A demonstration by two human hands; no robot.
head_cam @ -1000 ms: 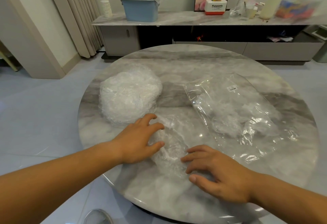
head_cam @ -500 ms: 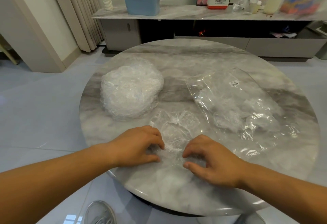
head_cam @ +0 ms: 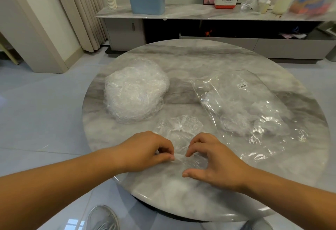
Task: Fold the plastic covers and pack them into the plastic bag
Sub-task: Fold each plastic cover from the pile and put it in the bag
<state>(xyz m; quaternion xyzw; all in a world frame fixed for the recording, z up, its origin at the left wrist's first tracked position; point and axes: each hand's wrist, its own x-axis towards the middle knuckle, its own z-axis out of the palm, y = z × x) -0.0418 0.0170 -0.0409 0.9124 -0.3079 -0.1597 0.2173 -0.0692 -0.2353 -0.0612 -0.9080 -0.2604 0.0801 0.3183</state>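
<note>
My hands curled in closer: left hand [head_cam: 145,152] pinches the plastic cover [head_cam: 180,128] at its near edge, right hand [head_cam: 214,164] half-open, fingertips [head_cam: 187,154] touching it.

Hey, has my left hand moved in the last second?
Yes. The left hand has pulled back from the pile of covers toward the near edge of the table, now pinching the loose cover.

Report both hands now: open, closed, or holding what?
Left hand: pinches the plastic cover's near edge.
Right hand: fingers curled on the same cover, thumb apart; grip cannot be told.
</note>
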